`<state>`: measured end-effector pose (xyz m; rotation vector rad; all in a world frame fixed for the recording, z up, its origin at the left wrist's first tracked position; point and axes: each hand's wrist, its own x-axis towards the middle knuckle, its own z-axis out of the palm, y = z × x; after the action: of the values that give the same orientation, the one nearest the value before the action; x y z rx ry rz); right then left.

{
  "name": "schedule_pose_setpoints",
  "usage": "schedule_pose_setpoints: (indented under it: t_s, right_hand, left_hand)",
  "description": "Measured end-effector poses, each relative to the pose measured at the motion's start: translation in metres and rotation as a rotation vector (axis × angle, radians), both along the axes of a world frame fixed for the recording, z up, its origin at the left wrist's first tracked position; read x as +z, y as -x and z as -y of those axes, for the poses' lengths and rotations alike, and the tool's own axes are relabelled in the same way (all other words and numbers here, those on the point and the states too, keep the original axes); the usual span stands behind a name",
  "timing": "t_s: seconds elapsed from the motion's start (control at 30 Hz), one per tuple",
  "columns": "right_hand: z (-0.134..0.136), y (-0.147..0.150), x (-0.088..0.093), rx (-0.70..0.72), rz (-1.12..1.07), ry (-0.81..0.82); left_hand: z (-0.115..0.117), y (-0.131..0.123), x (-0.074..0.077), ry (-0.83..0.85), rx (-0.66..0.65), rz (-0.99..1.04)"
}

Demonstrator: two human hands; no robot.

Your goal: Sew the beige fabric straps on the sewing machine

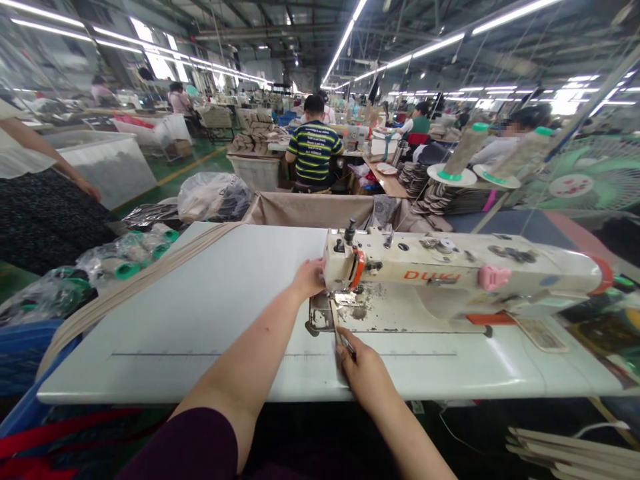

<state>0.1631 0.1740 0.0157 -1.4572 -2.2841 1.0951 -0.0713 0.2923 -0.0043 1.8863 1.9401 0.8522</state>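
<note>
A white sewing machine (440,267) with orange trim stands on the pale worktable (240,320). My left hand (308,279) is at the left side of the machine's head, its fingertips partly hidden behind it. A narrow beige fabric strip (335,317) runs from the needle area toward me. On its near end, my right hand (369,373) is closed, thumb and fingers pinching the strip. A small metal tool (346,344), perhaps thread snips, also shows in that hand. The needle and presser foot are hard to make out.
Long beige strips (145,273) lie along the table's left edge. Thread cones (467,150) stand behind the machine, near a green fan (575,177). A fabric-lined bin (305,210) adjoins the far edge. A person (45,173) stands at left; others sit farther back.
</note>
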Motion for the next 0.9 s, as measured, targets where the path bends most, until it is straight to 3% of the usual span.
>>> schedule_pose_setpoints:
  t_s: [0.23,0.57,0.9]
  right_hand:
    - [-0.001,0.0066,-0.0071,-0.047,0.022,-0.037]
    - [0.0011,0.01,-0.0008,-0.088,0.074,-0.037]
    - [-0.0039,0.0077,-0.0022,-0.075,-0.026,-0.124]
  left_hand:
    - [0.0037,0.0,0.0005,-0.045,0.004,0.002]
    - [0.0038,-0.0017,0.0026,-0.085,0.033,0.056]
    - [0.0069,0.0017,0.0019,-0.055,0.112,0.207]
